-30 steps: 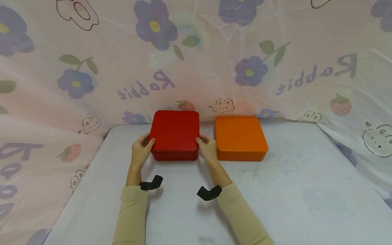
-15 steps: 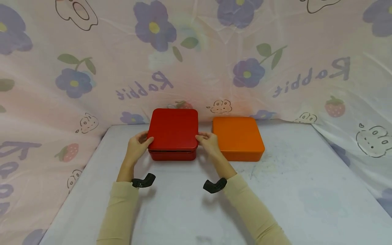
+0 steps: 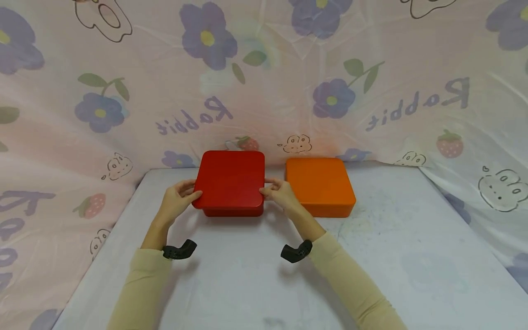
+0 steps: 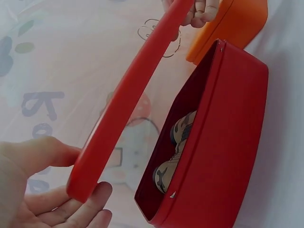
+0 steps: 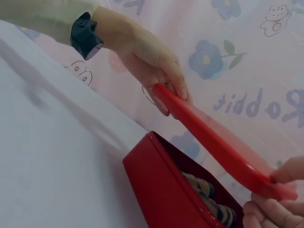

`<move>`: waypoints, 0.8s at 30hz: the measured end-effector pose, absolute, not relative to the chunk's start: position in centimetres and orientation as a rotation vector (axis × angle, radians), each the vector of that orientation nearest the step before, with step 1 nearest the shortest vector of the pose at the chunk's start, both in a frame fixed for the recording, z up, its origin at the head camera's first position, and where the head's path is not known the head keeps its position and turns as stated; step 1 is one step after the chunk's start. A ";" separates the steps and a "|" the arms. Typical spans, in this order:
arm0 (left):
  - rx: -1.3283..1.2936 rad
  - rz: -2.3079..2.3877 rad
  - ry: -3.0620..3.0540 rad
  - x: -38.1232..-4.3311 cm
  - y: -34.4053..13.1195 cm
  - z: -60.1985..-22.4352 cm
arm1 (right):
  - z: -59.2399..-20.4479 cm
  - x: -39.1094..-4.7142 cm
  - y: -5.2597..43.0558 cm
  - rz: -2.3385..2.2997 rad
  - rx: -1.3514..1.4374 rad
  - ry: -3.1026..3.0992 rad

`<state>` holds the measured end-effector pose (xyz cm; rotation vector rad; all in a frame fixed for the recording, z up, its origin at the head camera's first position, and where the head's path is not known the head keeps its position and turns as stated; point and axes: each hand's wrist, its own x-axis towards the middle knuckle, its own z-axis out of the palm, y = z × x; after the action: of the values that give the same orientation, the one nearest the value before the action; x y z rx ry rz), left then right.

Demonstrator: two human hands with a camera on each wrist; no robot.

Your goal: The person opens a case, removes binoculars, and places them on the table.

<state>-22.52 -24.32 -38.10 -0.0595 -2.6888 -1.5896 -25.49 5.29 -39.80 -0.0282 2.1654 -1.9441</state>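
My left hand (image 3: 175,201) pinches the left edge of a red square lid (image 3: 231,178), thumb on top and fingers beneath. The lid's right edge is pinched by my right hand (image 3: 284,195). Both wrist views show the lid held up off the red box (image 4: 218,133), with a gap between them. Inside that box lie tan and dark patterned rounded items (image 4: 166,173), partly hidden by its wall; their kind cannot be told. The box body (image 3: 233,212) rests on the table, mostly covered by the lid in the head view.
An orange square box (image 3: 319,183), its top closed, sits just right of the red one, close to my right hand. Behind both rises a printed cloth (image 3: 264,91). A white-covered table (image 3: 247,284) lies beneath. A dark wrist device (image 3: 180,250) sits on my left wrist.
The red lid has come up off its box and shifted a little left and toward me, carried by both hands. My forearms have spread apart. The orange box has stayed put.
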 end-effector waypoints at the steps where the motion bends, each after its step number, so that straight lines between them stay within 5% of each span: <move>1: -0.064 -1.588 -2.700 -22.4 -24.3 -38.1 | -39.8 -25.4 5.3 -1.933 -0.035 2.172; 24: 0.007 -1.622 -2.764 -20.9 -25.5 -38.0 | -39.8 -24.0 5.4 -1.903 -0.105 2.171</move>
<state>-20.89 -25.46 -38.02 0.0069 -2.7643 -1.6221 -23.97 5.39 -39.80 -0.1052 2.1710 -1.9026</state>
